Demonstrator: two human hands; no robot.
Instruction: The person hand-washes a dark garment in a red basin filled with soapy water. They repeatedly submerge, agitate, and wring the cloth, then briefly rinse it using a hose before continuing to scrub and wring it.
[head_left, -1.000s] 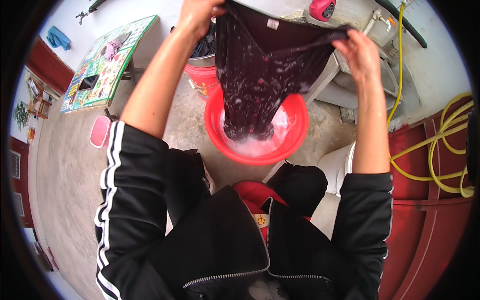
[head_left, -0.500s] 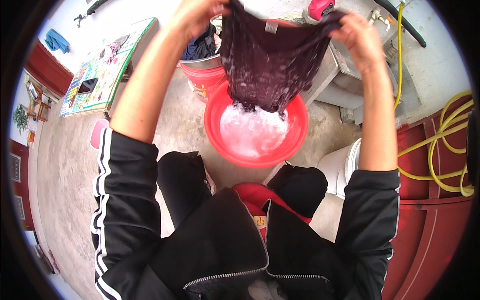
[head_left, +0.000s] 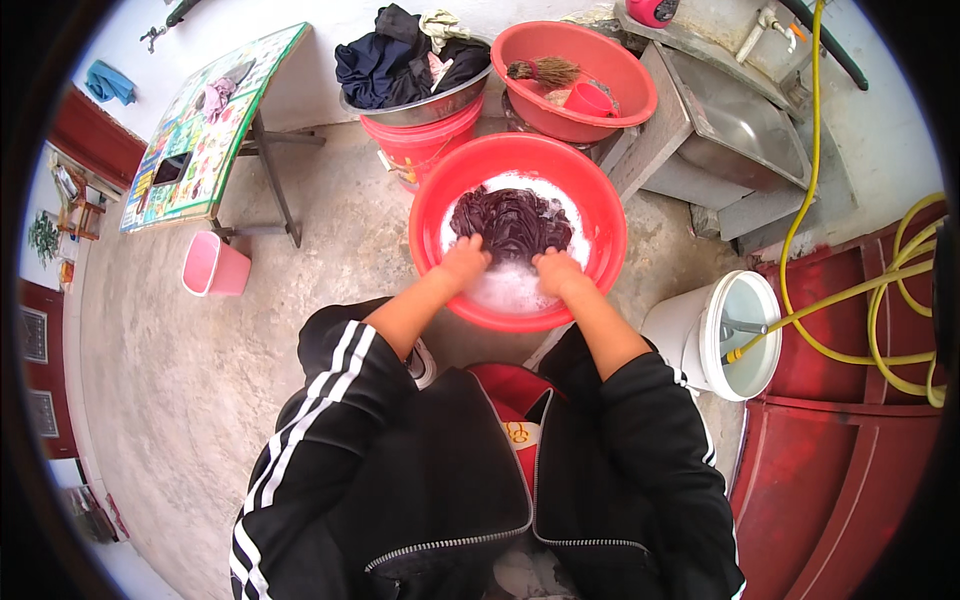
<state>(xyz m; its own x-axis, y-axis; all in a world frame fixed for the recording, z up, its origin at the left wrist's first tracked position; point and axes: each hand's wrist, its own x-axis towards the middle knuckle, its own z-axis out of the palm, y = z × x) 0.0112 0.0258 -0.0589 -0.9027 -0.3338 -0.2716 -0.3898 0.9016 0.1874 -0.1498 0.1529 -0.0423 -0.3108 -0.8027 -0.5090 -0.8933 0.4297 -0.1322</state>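
Note:
A dark maroon garment [head_left: 512, 222] lies bunched and wet in foamy water inside a red basin [head_left: 420, 222] on the floor in front of me. My left hand [head_left: 465, 262] is closed on the garment's near left part, its fingers curled into the cloth. Opposite it, my right hand [head_left: 558, 272] is closed on the near right part, with the fingertips partly hidden by cloth and suds. White foam [head_left: 505, 290] shows between my hands and around the cloth. Both forearms reach in over the basin's near rim.
Behind the basin stand a red bucket [head_left: 425, 150] under a metal bowl of dark clothes [head_left: 385, 62], and a second red basin [head_left: 580, 38] holding a brush and a scoop. A concrete sink [head_left: 735, 120] is back right. A white bucket [head_left: 690, 325] with a yellow hose [head_left: 808, 170] stands right.
Both hands have come down and toward me from high above the basin. The garment, held up and spread between them before, now lies bunched in the foamy water.

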